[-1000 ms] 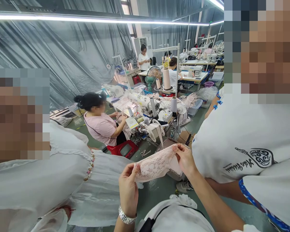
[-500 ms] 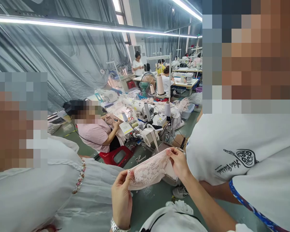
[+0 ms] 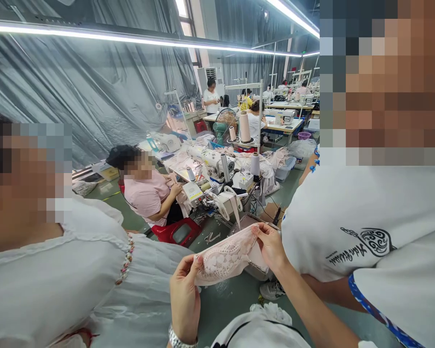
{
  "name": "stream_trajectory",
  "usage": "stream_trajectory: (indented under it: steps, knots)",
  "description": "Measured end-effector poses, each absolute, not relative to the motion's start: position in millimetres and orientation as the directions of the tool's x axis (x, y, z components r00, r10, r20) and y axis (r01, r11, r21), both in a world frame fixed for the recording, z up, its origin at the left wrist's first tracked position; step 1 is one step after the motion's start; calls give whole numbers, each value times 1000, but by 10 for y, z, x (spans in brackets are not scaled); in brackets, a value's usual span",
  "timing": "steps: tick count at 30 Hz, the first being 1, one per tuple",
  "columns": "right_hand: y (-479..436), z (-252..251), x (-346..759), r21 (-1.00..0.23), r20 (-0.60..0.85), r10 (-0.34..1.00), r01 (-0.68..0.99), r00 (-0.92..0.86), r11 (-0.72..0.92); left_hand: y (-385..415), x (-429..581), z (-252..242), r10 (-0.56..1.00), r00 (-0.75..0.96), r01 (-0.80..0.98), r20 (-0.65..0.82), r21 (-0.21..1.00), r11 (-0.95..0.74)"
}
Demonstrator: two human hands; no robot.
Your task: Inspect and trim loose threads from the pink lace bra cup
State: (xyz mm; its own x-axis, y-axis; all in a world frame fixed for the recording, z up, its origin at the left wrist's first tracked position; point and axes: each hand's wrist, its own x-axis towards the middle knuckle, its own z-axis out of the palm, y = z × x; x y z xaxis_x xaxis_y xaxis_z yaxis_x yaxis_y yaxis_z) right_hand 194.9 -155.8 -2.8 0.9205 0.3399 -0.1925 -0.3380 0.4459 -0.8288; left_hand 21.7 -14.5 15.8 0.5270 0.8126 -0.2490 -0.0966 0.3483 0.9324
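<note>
A white gauzy blouse (image 3: 94,280) crowds the left side, and a white printed T-shirt (image 3: 348,212) presses beside the right hand (image 3: 271,246). Bare green floor (image 3: 239,292) lies open below the pink lace piece (image 3: 226,253). A cluttered sewing table (image 3: 217,188) blocks ahead.

Pink lace piece (image 3: 226,256) looks soft, matt and openwork; the wristband (image 3: 179,339) glints as shiny metal; the stool (image 3: 176,232) is glossy red plastic.

A garment sewing workshop: rows of sewing machines (image 3: 210,162), thread cones (image 3: 244,126), fabric piles and seated workers (image 3: 147,189).
</note>
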Motion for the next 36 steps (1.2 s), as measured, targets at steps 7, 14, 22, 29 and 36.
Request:
stream_trajectory:
  steps: [7, 14, 22, 29, 36]
  knots:
    - [-1424, -143, 1929, -845, -230, 468, -414, 853, 339, -147, 71, -1, 865, 441, -136, -239, 935, 328]
    - [-801, -301, 1830, -873, -269, 733, -479, 626, 89, -155, -378, -181, 898, 206, -286, -389, 853, 436]
    - [-101, -531, 1358, -874, -283, 883, -479, 375, -77, -319, -905, -174, 842, -98, -500, -530, 758, 418]
    - [179, -655, 1039, -873, -308, 904, -466, 298, -144, -425, -1084, -211, 821, -233, -555, -522, 764, 328]
    - [239, -665, 873, -871, -322, 915, -455, 244, -185, -492, -1176, -145, 797, -288, -573, -532, 762, 302]
